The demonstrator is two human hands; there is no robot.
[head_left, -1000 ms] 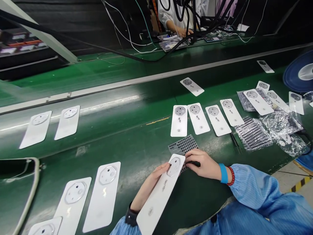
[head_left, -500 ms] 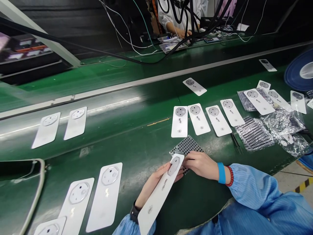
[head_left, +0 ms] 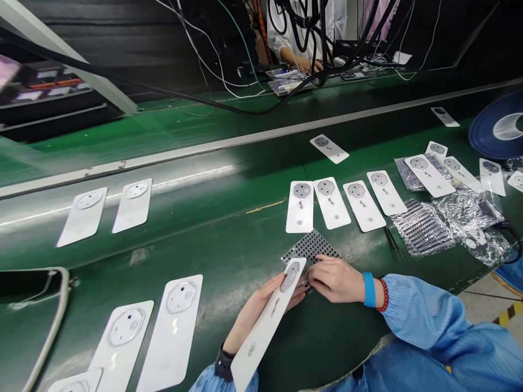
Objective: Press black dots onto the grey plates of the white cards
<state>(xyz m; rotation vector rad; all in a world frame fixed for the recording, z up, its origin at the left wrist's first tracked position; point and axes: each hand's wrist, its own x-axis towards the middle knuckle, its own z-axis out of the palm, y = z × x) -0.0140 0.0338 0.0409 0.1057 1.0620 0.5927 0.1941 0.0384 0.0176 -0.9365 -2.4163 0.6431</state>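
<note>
In my left hand (head_left: 259,305) is a long white panel (head_left: 261,326) with a grey octagonal patch near its top end, held tilted with the fingers behind it. My right hand (head_left: 333,277) is closed, its fingertips pinched together beside the panel's upper edge; whatever they hold is too small or hidden. Under both hands lies a sheet of small black dots (head_left: 308,245), partly covered by the panel and fingers. Just beyond it, several similar white panels (head_left: 300,207) lie in a row on the green bench (head_left: 229,245).
Black tweezers (head_left: 394,244) lie right of the row, by a plastic-wrapped dotted sheet (head_left: 423,228) and crumpled clear film (head_left: 469,209). A blue reel (head_left: 486,128) stands far right. More white panels (head_left: 171,332) lie on the left. Across the bench, a person's hands (head_left: 308,65) work behind hanging cables.
My right hand's fingers have shifted slightly at the panel's upper edge. My left hand keeps the panel in nearly the same place. The whole view has moved a little.
</note>
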